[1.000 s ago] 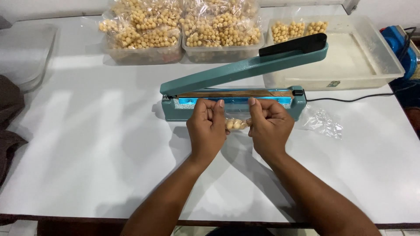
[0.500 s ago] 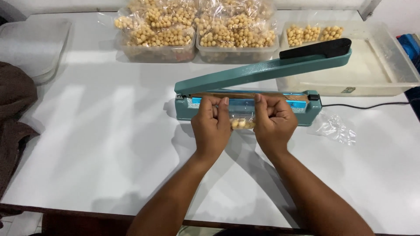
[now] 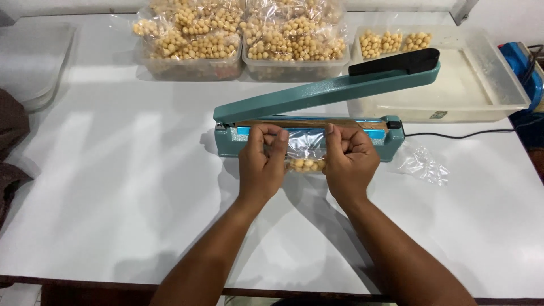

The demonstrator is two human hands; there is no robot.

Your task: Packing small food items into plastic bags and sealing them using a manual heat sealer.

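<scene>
Right now, the left hand (image 3: 262,164) and right hand (image 3: 349,160) each pinch a top corner of a small clear bag of yellow beans (image 3: 306,154), fingers closed, stretching its mouth across the teal impulse sealer (image 3: 317,122), whose arm stands raised, on the white table (image 3: 113,187).

A white table (image 3: 113,187) carries everything, and a teal heat sealer (image 3: 309,133) with its black-handled arm raised stands near the middle, a black cord (image 3: 459,136) trailing from it toward the right edge. Along the far edge sit two clear tubs (image 3: 238,62) heaped with bagged yellow beans, and toward the far right corner a shallow clear tray (image 3: 487,79) with a few small bean packets in it. An empty crumpled clear bag (image 3: 422,164) lies just right of the sealer, and stacked clear lids (image 3: 34,62) rest at the far left corner.
</scene>
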